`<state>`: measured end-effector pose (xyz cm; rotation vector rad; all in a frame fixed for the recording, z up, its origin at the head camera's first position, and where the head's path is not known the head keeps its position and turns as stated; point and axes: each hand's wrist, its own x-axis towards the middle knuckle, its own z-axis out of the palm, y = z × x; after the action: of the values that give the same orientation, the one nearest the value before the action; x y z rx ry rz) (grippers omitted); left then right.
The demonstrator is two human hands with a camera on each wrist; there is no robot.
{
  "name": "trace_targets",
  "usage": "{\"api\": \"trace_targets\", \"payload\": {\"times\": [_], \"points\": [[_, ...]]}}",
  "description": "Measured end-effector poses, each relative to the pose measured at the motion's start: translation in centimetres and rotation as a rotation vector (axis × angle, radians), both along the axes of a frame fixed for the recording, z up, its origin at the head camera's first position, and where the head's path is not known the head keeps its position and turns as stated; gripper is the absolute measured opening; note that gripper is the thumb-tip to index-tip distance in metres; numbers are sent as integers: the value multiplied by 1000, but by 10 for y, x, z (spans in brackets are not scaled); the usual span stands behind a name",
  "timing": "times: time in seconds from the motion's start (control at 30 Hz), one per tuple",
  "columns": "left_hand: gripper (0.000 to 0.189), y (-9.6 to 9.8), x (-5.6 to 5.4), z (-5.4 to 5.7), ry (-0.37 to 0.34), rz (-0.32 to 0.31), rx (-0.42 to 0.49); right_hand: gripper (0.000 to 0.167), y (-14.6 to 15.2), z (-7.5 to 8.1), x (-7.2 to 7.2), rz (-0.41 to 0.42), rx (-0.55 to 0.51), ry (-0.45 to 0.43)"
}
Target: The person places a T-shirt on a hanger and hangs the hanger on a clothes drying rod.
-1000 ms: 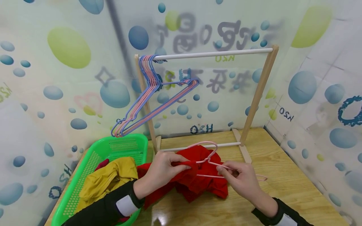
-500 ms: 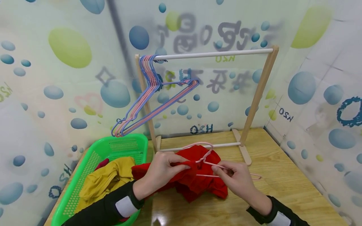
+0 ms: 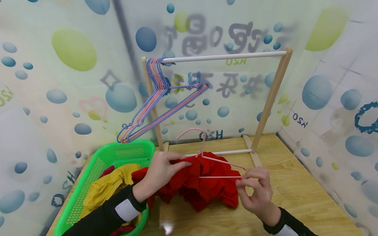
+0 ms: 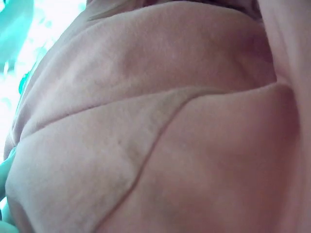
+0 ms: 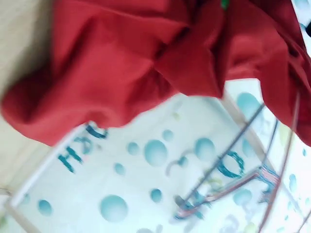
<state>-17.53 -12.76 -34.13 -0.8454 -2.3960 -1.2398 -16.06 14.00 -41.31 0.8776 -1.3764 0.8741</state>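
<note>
Left hand [image 3: 159, 173], 8 o'clock: pinching red cloth [image 3: 203, 193] | right hand [image 3: 257, 191], 4 o'clock: pinching pink hanger [image 3: 221, 177], now at its end | hook [image 3: 192, 129] risen; hanger seemingly further into cloth

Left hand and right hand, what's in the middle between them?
In the head view, red cloth lies between the left hand and right hand, with part of a pink hanger in front of it.

— What sort of place are you in?
— You seem to be in a staged booth: bubble-printed sheeting [image 3: 227, 111] stands around your wooden table [image 3: 295, 183] and its small clothes rack [image 3: 272, 98].
</note>
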Motion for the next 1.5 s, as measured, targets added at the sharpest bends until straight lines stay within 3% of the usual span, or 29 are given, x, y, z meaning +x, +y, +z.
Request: {"api": "trace_targets", "payload": {"times": [0.03, 0.1, 0.17, 0.27, 0.33, 0.43, 0.5, 0.57, 0.67, 0.77, 0.97, 1.1, 1.23, 1.33, 1.5], "points": [[12, -1, -1, 1, -15, 8, 10, 36, 0, -3, -2, 20, 43, 57], [11, -4, -2, 4, -42, 22, 32, 33, 4, -13, -3, 54, 179, 19], [10, -6, -2, 7, -60, 41, 52, 32, 8, -30, -4, 48, 317, -151], [10, -10, -3, 11, -69, 63, 78, 13, 14, -54, -7, -33, 494, -495], [11, -13, -4, 13, -66, 72, 94, 35, 15, -62, -11, -86, 575, -675], [13, -16, -4, 16, -50, 85, 112, 87, 16, -68, -15, -118, 650, -820], [14, -17, -4, 17, -43, 93, 121, 99, 16, -69, -18, -109, 683, -844], [16, -18, -4, 18, -47, 101, 130, 92, 16, -71, -19, -101, 699, -832], [17, -19, -4, 17, -59, 108, 144, 62, 16, -73, -22, -80, 647, -791], [17, -21, -5, 16, -72, 117, 157, 47, 18, -75, -24, -45, 538, -787], [16, -25, -6, 13, -81, 149, 180, 31, 22, -78, -24, 132, 300, -906], [15, -28, -7, 12, -60, 152, 197, 21, 24, -71, -22, 231, 131, -1018], [13, -31, -8, 9, -48, 143, 206, 25, 30, -57, -21, 305, 18, -1106], [12, -34, -9, 8, -52, 150, 211, 28, 39, -40, -21, 329, 15, -1150], [11, -37, -7, 5, -41, 164, 208, 32, 64, 0, -19, 213, 120, -1222]]}}
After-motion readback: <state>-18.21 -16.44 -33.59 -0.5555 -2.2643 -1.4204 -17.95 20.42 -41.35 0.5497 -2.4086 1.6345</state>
